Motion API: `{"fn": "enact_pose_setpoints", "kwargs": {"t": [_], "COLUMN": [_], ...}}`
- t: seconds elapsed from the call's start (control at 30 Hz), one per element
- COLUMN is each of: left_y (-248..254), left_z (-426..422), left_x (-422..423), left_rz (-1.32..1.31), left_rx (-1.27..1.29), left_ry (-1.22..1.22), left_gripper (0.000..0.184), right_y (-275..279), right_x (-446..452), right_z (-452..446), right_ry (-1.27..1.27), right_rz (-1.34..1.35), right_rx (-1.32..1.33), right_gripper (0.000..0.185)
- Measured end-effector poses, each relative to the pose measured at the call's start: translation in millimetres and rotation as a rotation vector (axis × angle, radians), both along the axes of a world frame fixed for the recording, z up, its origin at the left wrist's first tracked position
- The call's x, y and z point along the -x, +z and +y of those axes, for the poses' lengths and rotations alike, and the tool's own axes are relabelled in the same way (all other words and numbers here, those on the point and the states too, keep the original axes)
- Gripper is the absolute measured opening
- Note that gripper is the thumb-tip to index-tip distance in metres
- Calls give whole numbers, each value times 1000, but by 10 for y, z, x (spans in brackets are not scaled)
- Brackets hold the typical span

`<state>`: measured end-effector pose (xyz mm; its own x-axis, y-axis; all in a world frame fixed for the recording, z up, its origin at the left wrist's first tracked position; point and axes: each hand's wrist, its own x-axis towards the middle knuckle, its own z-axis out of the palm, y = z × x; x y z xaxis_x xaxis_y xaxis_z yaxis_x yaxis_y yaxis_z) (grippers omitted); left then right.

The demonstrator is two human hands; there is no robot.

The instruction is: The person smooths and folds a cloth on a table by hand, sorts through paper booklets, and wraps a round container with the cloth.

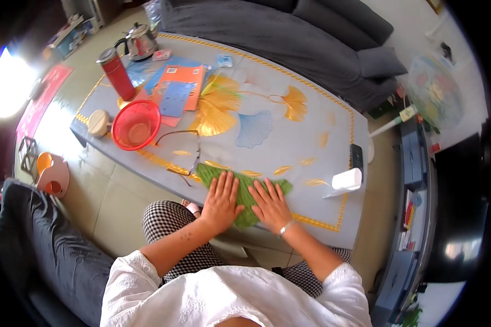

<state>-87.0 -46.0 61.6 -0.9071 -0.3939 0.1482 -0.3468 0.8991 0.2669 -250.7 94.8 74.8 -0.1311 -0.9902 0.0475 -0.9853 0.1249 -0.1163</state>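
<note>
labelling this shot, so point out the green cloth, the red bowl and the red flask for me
Green cloth (244, 192): head view, on the uncovered middle of its top.
Red bowl (140, 132): head view, on its bare inside bottom.
Red flask (118, 76): head view, on the middle of its body.

Dressed in a loose white top (229, 291), with a round neck at the near edge. Short, wide sleeves (132, 267), with bumpy, lace-like trim at the ends. Wearing a thin, shiny, silvery bracelet (286, 228) on the right wrist. Marked with a little bunch of dark spots (186, 236) on the left forearm. Dressed below the top in trousers (166, 220) with tiny black and white checks all over, loose around the legs. Showing just a bit of one foot (192, 207) beside the left leg, too small to tell the footwear.
</note>
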Motion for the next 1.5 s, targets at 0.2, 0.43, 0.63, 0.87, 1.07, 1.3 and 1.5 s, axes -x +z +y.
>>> {"fn": "enact_pose_setpoints", "kwargs": {"t": [0.2,0.43,0.63,0.87,1.07,1.3,1.5], "left_y": [-108,-347,-191,-369,-224,-178,-184], "left_z": [-389,-788,-700,-749,-747,-938,-1270], "left_x": [478,869,906,923,876,934,1102], "left_rz": [56,116,191,201,99,143,129], "left_rx": [43,131,-4,106,42,11,55], "left_ry": [33,107,165,166,120,219,328], "left_gripper": [75,70,74,74,77,79,81], "right_y": [-116,504,638,378,1279,930,708], "right_x": [371,250,-987,-675,35,514,610], "right_z": [-466,-1568,-2008,-1941,-836,916,1268], "right_ry": [42,-36,247,124,26,-334,-462], "right_rz": [58,-206,-225,169,81,203,136], "right_rx": [-14,353,59,325,597,327,189], "right_gripper": [55,32,25,15,12,12,17]}}
